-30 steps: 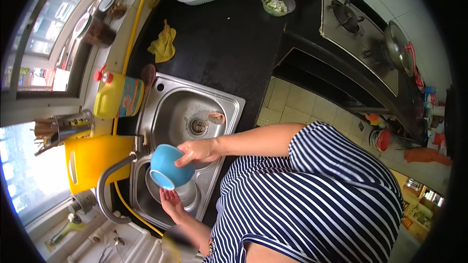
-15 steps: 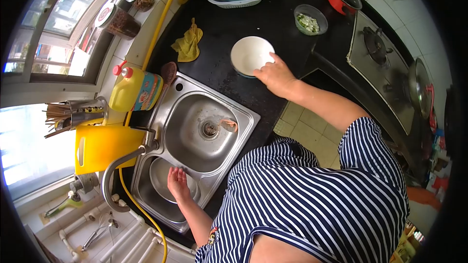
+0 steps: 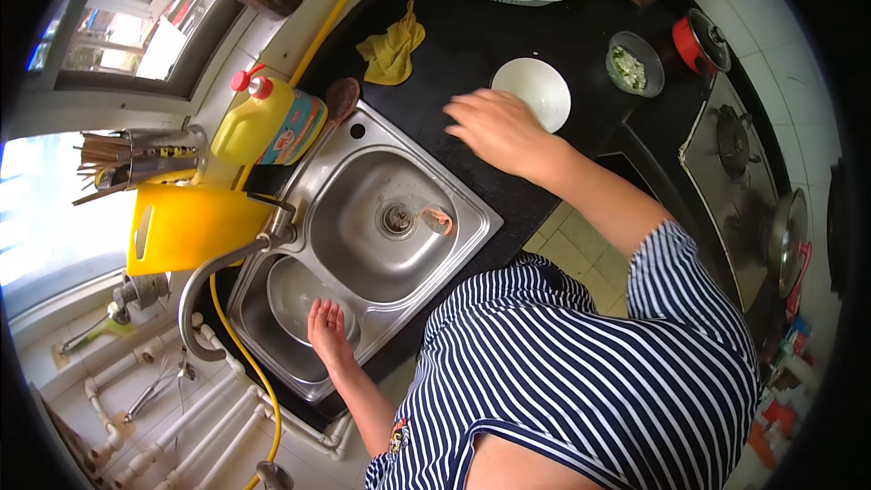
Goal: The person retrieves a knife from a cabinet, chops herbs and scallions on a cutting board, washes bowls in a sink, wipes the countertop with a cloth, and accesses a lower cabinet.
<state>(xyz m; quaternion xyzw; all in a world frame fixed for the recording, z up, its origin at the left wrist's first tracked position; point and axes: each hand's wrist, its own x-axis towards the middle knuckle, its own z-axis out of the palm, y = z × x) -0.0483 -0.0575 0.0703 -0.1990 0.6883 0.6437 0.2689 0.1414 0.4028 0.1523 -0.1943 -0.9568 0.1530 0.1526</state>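
My right hand (image 3: 501, 133) is over the black counter (image 3: 445, 63), its fingers stretched out and holding nothing. It overlaps the near left edge of a white bowl (image 3: 542, 95) standing upright on the counter; whether it touches the bowl I cannot tell. My left hand (image 3: 328, 331) hovers palm up over the smaller sink basin, fingers loosely extended and empty. Below it a round metal bowl (image 3: 295, 295) rests in that basin. The larger sink basin (image 3: 363, 254) holds a small orange-and-grey scrap (image 3: 436, 220) beside the drain.
A curved faucet (image 3: 195, 290) rises behind the sink. Nearby are a yellow oil jug (image 3: 272, 122), a yellow cutting board (image 3: 195, 227) and a yellow cloth (image 3: 392, 47). Farther right are a bowl of chopped greens (image 3: 626, 68), a red pot (image 3: 694, 41) and a stove (image 3: 726, 191).
My right hand has let go of the white bowl's rim and moved left of it, toward the sink. My left hand stays over the smaller basin. The camera view has shifted.
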